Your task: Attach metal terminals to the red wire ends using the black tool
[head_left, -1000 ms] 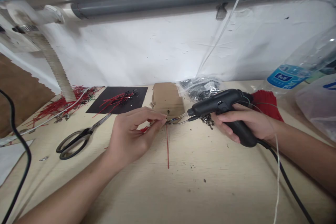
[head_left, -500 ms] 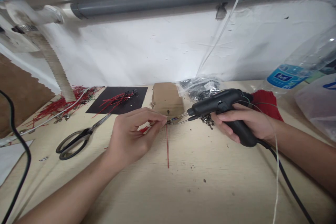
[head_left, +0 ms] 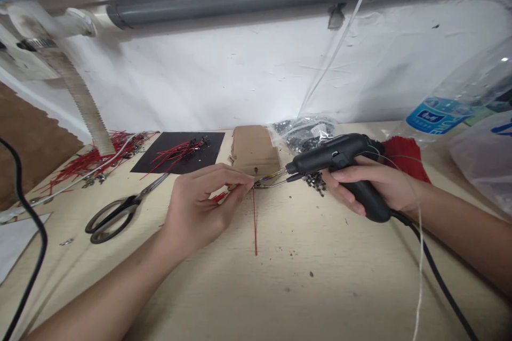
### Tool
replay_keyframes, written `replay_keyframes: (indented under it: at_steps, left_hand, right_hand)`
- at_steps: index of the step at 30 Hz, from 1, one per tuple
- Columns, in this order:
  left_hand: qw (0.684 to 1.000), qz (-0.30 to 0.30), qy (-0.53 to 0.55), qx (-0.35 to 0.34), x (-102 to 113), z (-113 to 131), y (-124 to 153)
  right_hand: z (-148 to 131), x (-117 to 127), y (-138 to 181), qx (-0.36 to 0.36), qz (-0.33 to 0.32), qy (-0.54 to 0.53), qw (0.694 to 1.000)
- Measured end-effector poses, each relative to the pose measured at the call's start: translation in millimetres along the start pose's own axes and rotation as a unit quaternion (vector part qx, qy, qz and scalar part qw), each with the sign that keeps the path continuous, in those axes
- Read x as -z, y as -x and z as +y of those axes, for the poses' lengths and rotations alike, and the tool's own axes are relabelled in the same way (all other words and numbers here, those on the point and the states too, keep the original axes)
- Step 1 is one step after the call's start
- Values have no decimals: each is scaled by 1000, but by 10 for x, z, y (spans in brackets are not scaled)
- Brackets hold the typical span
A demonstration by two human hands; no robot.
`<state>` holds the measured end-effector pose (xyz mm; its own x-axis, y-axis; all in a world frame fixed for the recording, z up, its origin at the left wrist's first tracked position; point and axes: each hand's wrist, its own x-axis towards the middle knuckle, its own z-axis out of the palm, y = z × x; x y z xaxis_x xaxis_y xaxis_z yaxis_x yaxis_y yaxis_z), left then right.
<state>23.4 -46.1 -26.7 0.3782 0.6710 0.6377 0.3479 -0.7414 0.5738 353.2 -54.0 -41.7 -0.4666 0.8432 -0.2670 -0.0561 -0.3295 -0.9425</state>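
My right hand (head_left: 360, 184) is wrapped round the handle of a black soldering gun (head_left: 334, 153). Its metal tip and the thin solder-feed tube point left and meet close to my left fingertips. With thumb and forefinger pinched, my left hand (head_left: 210, 205) holds a thin red wire (head_left: 255, 224) whose free length runs toward me over the table. A small dark part sits at the wire's end by the tip, too small to make out. Just behind the tip lies a piece of brown cardboard (head_left: 256, 146).
Black-handled scissors (head_left: 116, 218) lie left of my left hand. Red wires with dark ends rest on a black sheet (head_left: 142, 160); a larger red wire pile (head_left: 80, 168) lies further left. A clear bag of small parts (head_left: 308, 136), red cloth (head_left: 406, 157) and plastic bottle (head_left: 436, 114) stand behind.
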Motion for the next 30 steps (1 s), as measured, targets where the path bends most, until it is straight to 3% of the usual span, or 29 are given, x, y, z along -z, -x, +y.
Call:
replay_keyframes:
  at_steps: [22, 30]
  left_hand:
    - [1000, 15, -9, -11, 34, 23, -5]
    - [997, 44, 37, 57, 49, 16, -12]
  right_hand:
    - [13, 40, -14, -1, -3, -43, 999]
    - [11, 40, -23, -5, 1, -68, 998]
